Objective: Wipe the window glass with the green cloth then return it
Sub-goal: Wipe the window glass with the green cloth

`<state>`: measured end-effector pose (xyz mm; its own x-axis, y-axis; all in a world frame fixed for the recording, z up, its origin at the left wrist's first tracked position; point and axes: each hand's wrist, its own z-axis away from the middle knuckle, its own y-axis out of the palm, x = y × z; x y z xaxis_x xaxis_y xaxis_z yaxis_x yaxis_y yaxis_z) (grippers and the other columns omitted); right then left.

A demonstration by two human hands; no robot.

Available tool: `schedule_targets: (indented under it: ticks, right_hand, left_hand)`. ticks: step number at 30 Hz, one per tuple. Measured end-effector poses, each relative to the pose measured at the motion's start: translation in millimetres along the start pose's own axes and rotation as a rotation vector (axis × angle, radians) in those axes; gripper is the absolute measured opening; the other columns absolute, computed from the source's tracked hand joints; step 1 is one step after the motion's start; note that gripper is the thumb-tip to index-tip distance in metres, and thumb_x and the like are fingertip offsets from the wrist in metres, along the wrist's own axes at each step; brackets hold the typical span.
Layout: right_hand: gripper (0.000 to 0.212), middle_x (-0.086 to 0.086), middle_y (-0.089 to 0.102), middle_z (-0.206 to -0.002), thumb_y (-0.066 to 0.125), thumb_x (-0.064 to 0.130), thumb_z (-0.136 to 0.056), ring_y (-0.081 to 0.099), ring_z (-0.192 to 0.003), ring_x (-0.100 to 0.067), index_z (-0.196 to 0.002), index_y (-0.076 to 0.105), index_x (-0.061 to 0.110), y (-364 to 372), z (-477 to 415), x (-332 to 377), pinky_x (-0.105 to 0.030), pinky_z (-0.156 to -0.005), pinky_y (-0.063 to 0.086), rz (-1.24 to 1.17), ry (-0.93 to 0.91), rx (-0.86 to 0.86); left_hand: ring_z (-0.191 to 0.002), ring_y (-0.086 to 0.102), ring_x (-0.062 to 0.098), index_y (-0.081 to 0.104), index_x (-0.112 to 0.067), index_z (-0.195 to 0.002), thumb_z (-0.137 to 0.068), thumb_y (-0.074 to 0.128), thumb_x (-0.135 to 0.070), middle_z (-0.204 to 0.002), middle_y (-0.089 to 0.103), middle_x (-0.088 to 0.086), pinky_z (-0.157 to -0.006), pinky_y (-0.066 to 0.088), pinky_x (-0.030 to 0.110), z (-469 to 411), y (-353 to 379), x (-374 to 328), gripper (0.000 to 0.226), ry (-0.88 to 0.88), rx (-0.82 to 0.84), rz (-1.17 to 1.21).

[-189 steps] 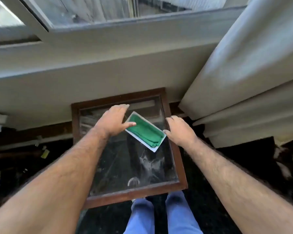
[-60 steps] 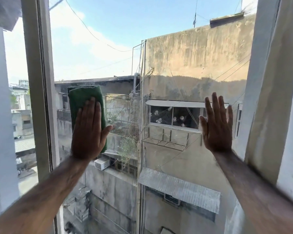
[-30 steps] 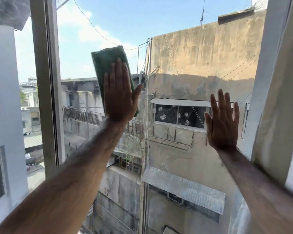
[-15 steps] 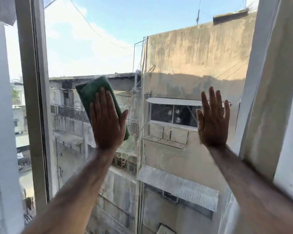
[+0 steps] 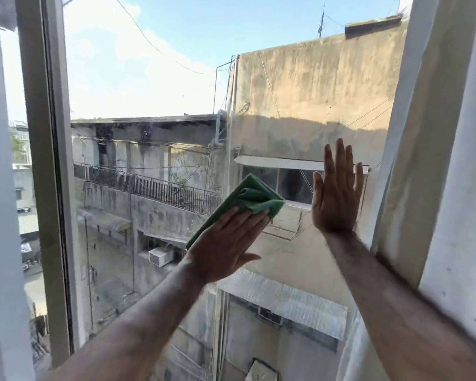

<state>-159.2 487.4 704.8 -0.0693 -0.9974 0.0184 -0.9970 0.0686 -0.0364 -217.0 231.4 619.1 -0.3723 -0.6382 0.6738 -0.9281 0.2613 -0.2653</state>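
The window glass (image 5: pixel 154 86) fills the middle of the head view, with buildings and sky behind it. My left hand (image 5: pixel 228 243) lies flat on the pane, fingers pointing up and to the right, pressing the folded green cloth (image 5: pixel 254 200) against it. The cloth sticks out beyond my fingertips and is partly bunched at its far end. My right hand (image 5: pixel 335 196) rests flat on the glass to the right of the cloth, fingers spread upward, holding nothing.
A grey window frame post (image 5: pixel 47 160) stands at the left edge of the pane. A pale curtain (image 5: pixel 445 160) hangs along the right side, close to my right forearm.
My left hand has slid the cloth down and to the right across the glass, and now tilts rightward. The right hand has stayed in place on the pane.
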Motion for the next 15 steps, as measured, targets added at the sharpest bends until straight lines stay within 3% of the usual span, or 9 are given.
schedule_targets:
  ticks: [3, 7, 9, 11, 15]
  right_hand:
    - [0.057, -0.008, 0.021, -0.180, 0.027, 0.035, -0.116, 0.015, -0.168, -0.022, -0.170, 0.023, 0.019, 1, 1, 0, -0.049, -0.137, 0.014, 0.012, -0.003, -0.015]
    - [0.057, -0.009, 0.023, -0.179, 0.026, 0.036, -0.116, 0.017, -0.168, -0.023, -0.169, 0.025, 0.018, 4, 2, 0, -0.049, -0.137, 0.015, 0.005, -0.014, -0.043]
    - [0.056, -0.009, 0.023, -0.179, 0.027, 0.035, -0.116, 0.016, -0.168, -0.024, -0.169, 0.026, 0.017, 4, 2, 1, -0.051, -0.136, 0.016, 0.000, -0.011, -0.039]
    - [0.056, -0.009, 0.023, -0.179, 0.027, 0.034, -0.116, 0.017, -0.168, -0.025, -0.169, 0.026, 0.016, 3, 2, 1, -0.051, -0.136, 0.016, -0.001, -0.013, -0.029]
    - [0.054, -0.010, 0.027, -0.177, 0.029, 0.028, -0.116, 0.021, -0.167, -0.026, -0.168, 0.030, 0.015, -2, 1, 1, -0.053, -0.136, 0.018, -0.016, -0.006, -0.019]
  left_hand:
    - [-0.158, 0.024, 0.031, 0.022, -0.005, -0.163, -0.105, 0.033, -0.065, -0.171, 0.024, 0.015, -0.121, 0.038, 0.052, 21, -3, 26, 0.084, -0.101, -0.029, -0.009]
    - [-0.159, 0.023, 0.032, 0.028, -0.002, -0.161, -0.106, 0.032, -0.061, -0.170, 0.025, 0.017, -0.129, 0.023, 0.052, -43, -17, 70, 0.080, -0.575, -0.153, 0.042]
    - [-0.158, 0.025, 0.032, 0.031, -0.001, -0.159, -0.106, 0.030, -0.061, -0.168, 0.029, 0.018, -0.129, 0.023, 0.053, -92, -28, 76, 0.080, -0.674, -0.199, 0.074]
    - [-0.158, 0.024, 0.033, 0.030, -0.001, -0.160, -0.106, 0.025, -0.063, -0.168, 0.029, 0.018, -0.128, 0.023, 0.053, -130, -32, 60, 0.083, -0.622, -0.208, 0.086]
    - [-0.160, 0.015, 0.032, 0.017, -0.004, -0.163, -0.105, 0.022, -0.068, -0.172, 0.020, 0.015, -0.131, 0.016, 0.051, -137, -19, -4, 0.087, -0.275, -0.135, 0.066]
